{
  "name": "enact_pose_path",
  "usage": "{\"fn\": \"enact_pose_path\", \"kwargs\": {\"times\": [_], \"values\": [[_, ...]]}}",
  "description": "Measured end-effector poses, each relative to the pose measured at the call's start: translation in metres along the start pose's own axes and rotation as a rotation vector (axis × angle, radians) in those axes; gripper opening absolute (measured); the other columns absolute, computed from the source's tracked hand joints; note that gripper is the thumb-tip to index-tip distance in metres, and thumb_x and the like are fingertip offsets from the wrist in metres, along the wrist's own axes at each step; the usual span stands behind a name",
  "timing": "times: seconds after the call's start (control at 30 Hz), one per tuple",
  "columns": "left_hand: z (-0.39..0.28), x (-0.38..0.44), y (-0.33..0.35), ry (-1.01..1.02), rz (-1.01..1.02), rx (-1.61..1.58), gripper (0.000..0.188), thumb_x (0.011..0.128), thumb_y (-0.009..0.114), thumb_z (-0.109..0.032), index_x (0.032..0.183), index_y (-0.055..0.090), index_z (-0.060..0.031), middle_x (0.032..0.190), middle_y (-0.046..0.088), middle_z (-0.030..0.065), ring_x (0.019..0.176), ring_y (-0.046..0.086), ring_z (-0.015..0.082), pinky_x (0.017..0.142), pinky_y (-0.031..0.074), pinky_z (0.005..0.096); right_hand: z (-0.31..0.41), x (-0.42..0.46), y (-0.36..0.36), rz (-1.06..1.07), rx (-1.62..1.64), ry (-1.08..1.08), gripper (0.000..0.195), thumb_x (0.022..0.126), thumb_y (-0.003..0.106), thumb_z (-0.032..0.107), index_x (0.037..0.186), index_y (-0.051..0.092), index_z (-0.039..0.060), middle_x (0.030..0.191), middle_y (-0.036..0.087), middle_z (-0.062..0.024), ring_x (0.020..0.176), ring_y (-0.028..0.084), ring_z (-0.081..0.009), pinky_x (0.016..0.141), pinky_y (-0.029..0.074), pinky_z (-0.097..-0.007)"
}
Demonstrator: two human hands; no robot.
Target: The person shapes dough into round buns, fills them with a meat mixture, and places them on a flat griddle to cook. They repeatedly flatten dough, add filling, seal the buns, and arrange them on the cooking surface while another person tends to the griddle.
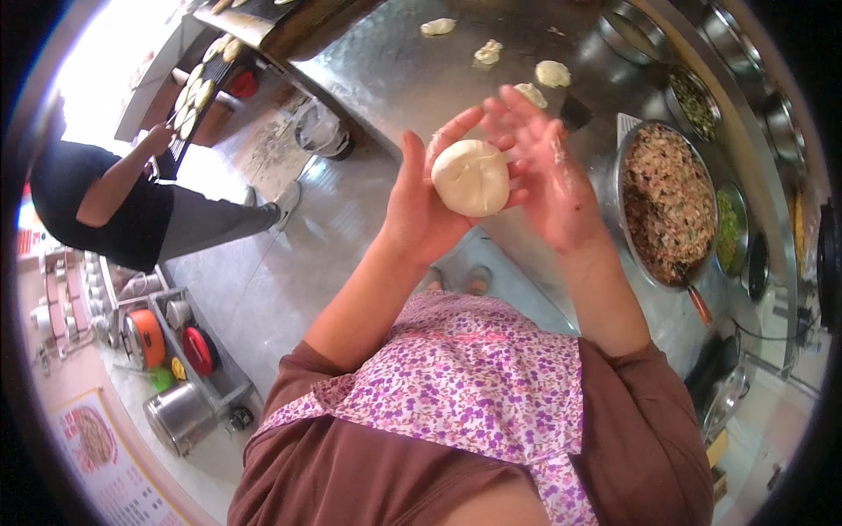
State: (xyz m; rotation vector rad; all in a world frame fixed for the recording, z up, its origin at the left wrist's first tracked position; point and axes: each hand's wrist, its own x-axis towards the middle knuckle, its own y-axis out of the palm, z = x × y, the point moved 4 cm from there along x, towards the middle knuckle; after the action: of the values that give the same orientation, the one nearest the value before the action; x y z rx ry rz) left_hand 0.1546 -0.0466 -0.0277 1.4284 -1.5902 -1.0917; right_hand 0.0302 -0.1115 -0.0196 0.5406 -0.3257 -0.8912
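Note:
A round, pale ball of dough (471,178) with a creased top rests on the palm and fingers of my left hand (424,197). Beside it, my right hand (552,177) is slightly blurred, its fingers spread and some reaching behind the dough's right edge; whether they touch it I cannot tell. Both hands have white floury smears. On the metal worktop (395,52) beyond my hands lie several dough pieces (552,73). A large metal bowl of minced filling (674,197), with a wooden-handled utensil (700,305) at its near edge, stands right of my right hand.
Bowls of chopped greens (692,105) and other metal bowls (631,33) line the worktop's right side. At left a person in a dark shirt (99,191) works at a rack of flatbreads (194,98). A lined bin (322,128) stands beside the worktop; a steel pot (179,417) is lower left.

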Motion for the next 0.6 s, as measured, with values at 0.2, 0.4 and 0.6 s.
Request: {"fn": "enact_pose_path", "kwargs": {"times": [0.2,0.4,0.6], "values": [[-0.013,-0.018,-0.011,0.064,-0.257,-0.174,0.052,0.1,0.046,-0.057,0.118,0.059,-0.0105,0.125,0.061,0.0173,0.117,0.06,0.0349,0.097,0.052,0.0526,0.011,-0.017,0.025,-0.017,-0.832,-0.467,0.028,0.086,0.078,0.024,0.107,0.07,0.0073,0.125,0.061,-0.0107,0.125,0.051,-0.0255,0.106,0.039,-0.0392],[-0.036,-0.028,-0.032,0.07,-0.229,-0.216,0.035,0.101,0.053,-0.045,0.106,0.062,-0.0115,0.108,0.067,0.0099,0.097,0.067,0.0241,0.086,0.057,0.0393,0.0,-0.004,0.071,0.092,-1.15,-0.653,0.021,0.078,0.082,0.016,0.097,0.073,0.0113,0.12,0.063,-0.0066,0.12,0.053,-0.0278,0.101,0.043,-0.0401],[-0.074,-0.045,-0.065,-0.031,-0.173,-0.24,0.03,0.103,0.05,-0.039,0.104,0.06,-0.0114,0.106,0.066,0.008,0.097,0.067,0.0227,0.081,0.057,0.0379,-0.035,0.035,0.106,0.272,-1.194,-0.688,0.026,0.078,0.082,0.017,0.101,0.071,0.0116,0.123,0.061,-0.0067,0.121,0.053,-0.0276,0.101,0.044,-0.0396]]}}
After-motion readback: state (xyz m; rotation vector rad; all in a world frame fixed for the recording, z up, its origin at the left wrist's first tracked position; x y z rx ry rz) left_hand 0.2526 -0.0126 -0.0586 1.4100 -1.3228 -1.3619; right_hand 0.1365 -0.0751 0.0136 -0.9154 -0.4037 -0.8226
